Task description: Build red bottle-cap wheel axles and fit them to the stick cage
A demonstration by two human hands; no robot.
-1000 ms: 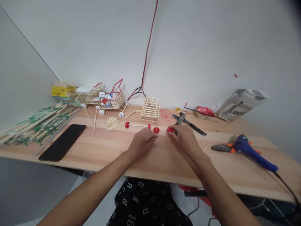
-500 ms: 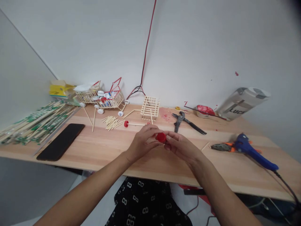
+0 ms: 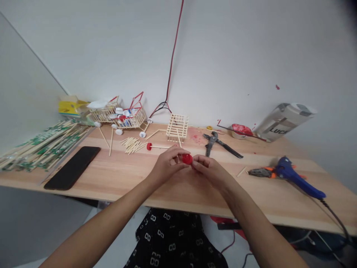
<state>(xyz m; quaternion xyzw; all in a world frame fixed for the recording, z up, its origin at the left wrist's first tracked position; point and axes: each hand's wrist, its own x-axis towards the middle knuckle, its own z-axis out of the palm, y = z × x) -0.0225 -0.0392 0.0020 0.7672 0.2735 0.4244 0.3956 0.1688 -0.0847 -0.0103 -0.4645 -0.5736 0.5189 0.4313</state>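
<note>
A red bottle cap [image 3: 187, 159] is pinched between the thumb and fingers of my left hand [image 3: 169, 162], above the front half of the table. My right hand [image 3: 209, 170] is at the cap's right edge, its thumb and fingers drawn together. Whether those fingertips touch the cap or grip something small is hidden. Just behind my left hand lies a thin stick axle [image 3: 159, 147] with a red cap wheel [image 3: 149, 146] on its left end. Farther back stands a small slatted basket [image 3: 177, 126] made of sticks, with a loose stick leaning on it.
Short cut sticks [image 3: 133, 145] lie left of the axle, near a black phone [image 3: 73, 168] and packed chopsticks [image 3: 47, 145]. Two stick carts [image 3: 131, 117] stand behind. To the right are pliers [image 3: 213, 143], a red-stained bowl [image 3: 241, 131] and a blue glue gun [image 3: 295, 178] with its cord.
The red cap has turned in my left hand and shifted slightly left. My right fingers have drawn back a little from around it.
</note>
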